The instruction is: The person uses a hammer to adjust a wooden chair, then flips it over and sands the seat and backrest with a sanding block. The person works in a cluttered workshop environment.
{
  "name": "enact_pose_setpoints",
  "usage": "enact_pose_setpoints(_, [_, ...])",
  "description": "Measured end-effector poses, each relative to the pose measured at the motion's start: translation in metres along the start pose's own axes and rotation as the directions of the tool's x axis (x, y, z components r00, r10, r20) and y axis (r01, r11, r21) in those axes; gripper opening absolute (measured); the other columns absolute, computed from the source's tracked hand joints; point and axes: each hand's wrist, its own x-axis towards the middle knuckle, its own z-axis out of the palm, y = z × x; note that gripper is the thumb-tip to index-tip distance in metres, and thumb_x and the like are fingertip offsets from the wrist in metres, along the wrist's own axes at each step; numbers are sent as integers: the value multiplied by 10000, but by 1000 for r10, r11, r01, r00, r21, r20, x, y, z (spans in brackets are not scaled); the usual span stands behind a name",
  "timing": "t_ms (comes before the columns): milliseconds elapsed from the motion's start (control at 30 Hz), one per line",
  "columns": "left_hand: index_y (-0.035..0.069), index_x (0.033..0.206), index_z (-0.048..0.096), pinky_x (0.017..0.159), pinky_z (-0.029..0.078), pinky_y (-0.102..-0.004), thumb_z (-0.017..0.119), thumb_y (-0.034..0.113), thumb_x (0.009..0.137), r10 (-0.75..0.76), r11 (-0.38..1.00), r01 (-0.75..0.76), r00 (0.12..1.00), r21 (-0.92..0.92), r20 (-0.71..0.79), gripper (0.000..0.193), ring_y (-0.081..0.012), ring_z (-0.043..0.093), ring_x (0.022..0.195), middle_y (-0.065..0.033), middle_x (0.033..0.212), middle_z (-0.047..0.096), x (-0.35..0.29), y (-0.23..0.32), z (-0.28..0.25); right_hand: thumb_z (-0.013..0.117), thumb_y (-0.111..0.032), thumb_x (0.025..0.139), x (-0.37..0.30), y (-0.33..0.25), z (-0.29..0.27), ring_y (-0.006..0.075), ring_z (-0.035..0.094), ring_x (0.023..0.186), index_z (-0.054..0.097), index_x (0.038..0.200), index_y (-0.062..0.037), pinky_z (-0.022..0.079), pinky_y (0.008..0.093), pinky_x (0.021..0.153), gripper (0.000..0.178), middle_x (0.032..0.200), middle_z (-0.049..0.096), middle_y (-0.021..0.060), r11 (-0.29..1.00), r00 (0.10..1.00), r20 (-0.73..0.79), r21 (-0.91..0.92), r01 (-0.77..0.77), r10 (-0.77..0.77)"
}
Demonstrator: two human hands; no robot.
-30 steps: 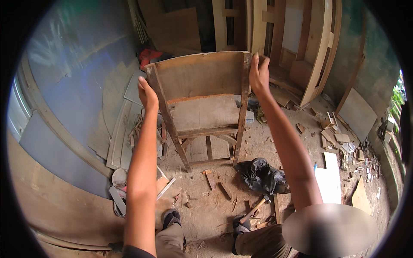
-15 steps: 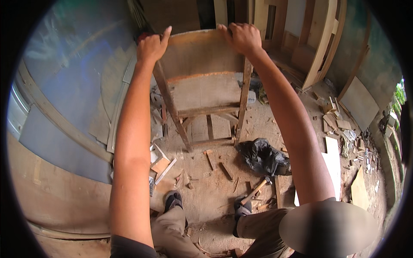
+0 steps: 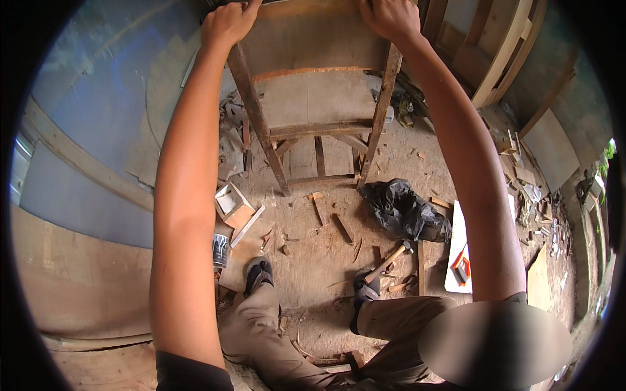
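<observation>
Two hands (image 3: 227, 26) (image 3: 396, 18) now atop one chair (image 3: 323, 129), previously alongside

A short black fabric sleeve (image 3: 192, 374) is worn on the left arm; loose brownish-khaki trousers (image 3: 261, 326) and dark shoes with greyish parts (image 3: 259, 274) are worn below.

From where I stand, this wide fisheye view looks out from the left of the wearer's head, above and near the tall brown wooden chair-like frame (image 3: 319, 129). It faces forward and steeply down, catching dusty brown floor (image 3: 306, 260) beside and before the frame.
</observation>
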Motion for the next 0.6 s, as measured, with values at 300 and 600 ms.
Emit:
enact_pose_setpoints(300, [-20,820,721,912,455,-506,282,712,915,13,990,-7,999,-142,42,860,-445,623,968,-296,909,661,-18,22,-18,473,-445,954,-11,14,8,383,647,648,683,695,-19,521,483,626,541,676,653,193,995,990,-100,-15,98,-99])
enact_pose_setpoints(600, [-35,762,711,878,476,-499,266,730,904,10,997,-13,999,-73,-53,896,-445,637,928,-275,862,669,-4,6,-9,443,-459,957,0,-2,15,385,657,685,699,743,-37,529,488,648,538,721,669,201,995,997,37,-76,-62,65])
